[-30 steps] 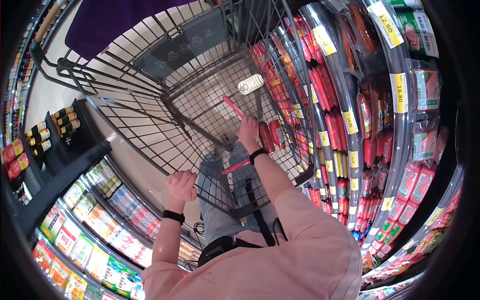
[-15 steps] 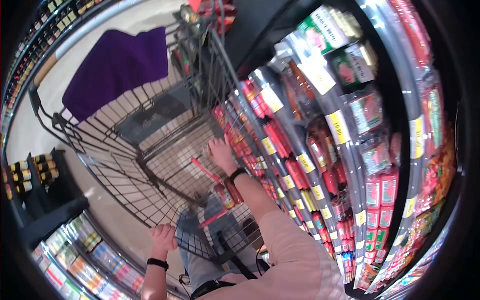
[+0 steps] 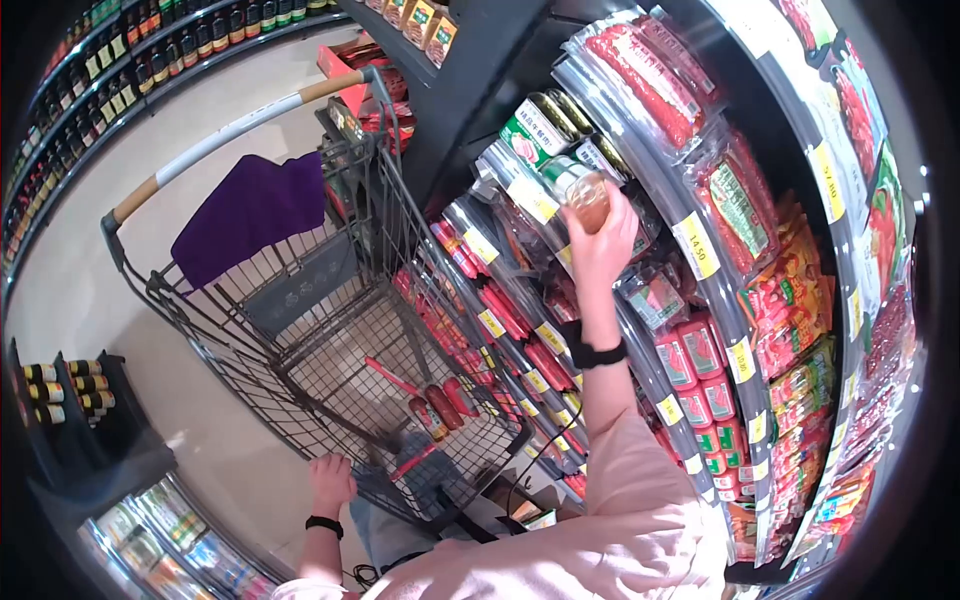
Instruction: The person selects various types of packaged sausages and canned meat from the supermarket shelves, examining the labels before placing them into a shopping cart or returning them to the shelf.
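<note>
My right hand (image 3: 606, 245) is raised to the shelf on the right. Its fingers are closed around a small clear jar (image 3: 588, 200) with brownish contents and a pale greenish end. The jar is in front of green-and-white packs of canned luncheon meat (image 3: 532, 135). My left hand (image 3: 332, 482) is curled at the near side rim of the metal shopping cart (image 3: 250, 385). Inside the cart lie red-labelled bottles (image 3: 436, 412) with dark red contents. Red strips are also on the cart's wire.
A purple cloth (image 3: 250, 215) hangs over the cart near its handle (image 3: 230, 130). Packaged sausages (image 3: 650, 85) and snack bags (image 3: 785, 290) fill the right shelves. Bottles (image 3: 205, 40) line the back shelf. A dark rack with jars (image 3: 45, 390) stands at left.
My right hand has moved from inside the cart up to the right shelf, where it now holds the jar. My left hand has stayed by the cart rim. The view has shifted.
</note>
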`<state>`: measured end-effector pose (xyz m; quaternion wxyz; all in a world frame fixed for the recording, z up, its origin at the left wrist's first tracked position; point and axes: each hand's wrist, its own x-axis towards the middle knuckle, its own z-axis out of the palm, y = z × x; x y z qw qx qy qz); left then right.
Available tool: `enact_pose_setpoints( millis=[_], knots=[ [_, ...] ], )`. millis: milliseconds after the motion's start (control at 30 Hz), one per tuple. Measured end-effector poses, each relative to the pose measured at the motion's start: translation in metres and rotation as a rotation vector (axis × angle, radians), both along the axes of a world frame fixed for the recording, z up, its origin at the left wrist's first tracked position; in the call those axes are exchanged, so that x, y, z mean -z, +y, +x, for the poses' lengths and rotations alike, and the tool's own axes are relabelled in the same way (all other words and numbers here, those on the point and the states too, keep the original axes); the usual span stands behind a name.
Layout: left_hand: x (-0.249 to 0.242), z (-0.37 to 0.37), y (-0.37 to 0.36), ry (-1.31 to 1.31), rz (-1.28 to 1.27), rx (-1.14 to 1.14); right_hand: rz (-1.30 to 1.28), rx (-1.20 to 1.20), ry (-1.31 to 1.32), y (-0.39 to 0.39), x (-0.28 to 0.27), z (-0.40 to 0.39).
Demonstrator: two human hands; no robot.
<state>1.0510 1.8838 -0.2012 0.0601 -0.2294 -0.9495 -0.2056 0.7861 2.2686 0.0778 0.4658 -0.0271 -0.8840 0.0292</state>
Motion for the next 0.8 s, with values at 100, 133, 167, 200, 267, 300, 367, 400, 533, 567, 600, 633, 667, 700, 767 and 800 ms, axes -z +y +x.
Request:
enact_pose_setpoints(
  millis=[100, 133, 167, 200, 267, 300, 367, 400, 533, 567, 600, 633, 667, 700, 767, 800],
  knots=[
    [-0.005, 0.001, 0.001, -0.023, -0.009, 0.0, -0.02, -0.034, -0.089, 0.028, -0.003, -0.016],
    [-0.005, -0.001, 0.002, -0.007, -0.004, -0.002, -0.07, -0.064, -0.133, 0.038, -0.001, -0.022],
    [-0.004, -0.001, 0.001, -0.014, -0.004, -0.01, -0.078, -0.07, -0.133, 0.045, 0.002, -0.027],
    [-0.003, -0.001, 0.001, 0.0, 0.004, -0.011, -0.085, -0.075, -0.134, 0.05, 0.004, -0.031],
    [-0.001, -0.001, 0.002, 0.003, 0.014, -0.017, -0.165, 0.007, -0.239, 0.058, 0.005, -0.043],
    [-0.002, -0.001, 0.003, 0.005, 0.027, -0.017, -0.117, -0.002, -0.266, 0.062, 0.004, -0.049],
    [-0.003, 0.0, 0.002, -0.006, 0.034, -0.02, -0.097, -0.02, -0.298, 0.06, 0.0, -0.055],
    [-0.004, 0.0, 0.002, -0.007, 0.031, -0.019, -0.033, 0.056, -0.25, 0.07, 0.01, -0.058],
    [-0.003, 0.0, 0.002, -0.004, 0.033, -0.023, -0.015, 0.011, -0.155, 0.062, 0.014, -0.036],
    [-0.001, 0.0, 0.003, -0.021, 0.029, -0.023, -0.012, 0.006, -0.102, 0.048, 0.022, -0.02],
    [0.002, 0.001, 0.002, -0.033, 0.015, -0.021, -0.093, -0.068, -0.103, 0.022, 0.024, 0.001],
    [0.004, 0.004, 0.0, -0.055, -0.004, -0.024, -0.14, -0.138, -0.111, 0.0, 0.041, 0.02],
    [0.009, 0.004, 0.0, -0.047, -0.028, -0.026, -0.281, -0.273, -0.164, -0.025, 0.065, 0.039],
    [0.01, 0.007, 0.0, -0.058, -0.058, -0.03, -0.206, -0.419, -0.293, -0.04, 0.098, 0.057],
    [0.0, 0.002, -0.002, -0.094, -0.05, -0.014, -0.168, -0.613, -0.773, -0.078, 0.175, 0.101],
    [0.001, -0.002, -0.003, -0.077, -0.032, -0.012, -0.198, -0.709, -1.021, -0.09, 0.216, 0.125]
  ],
)
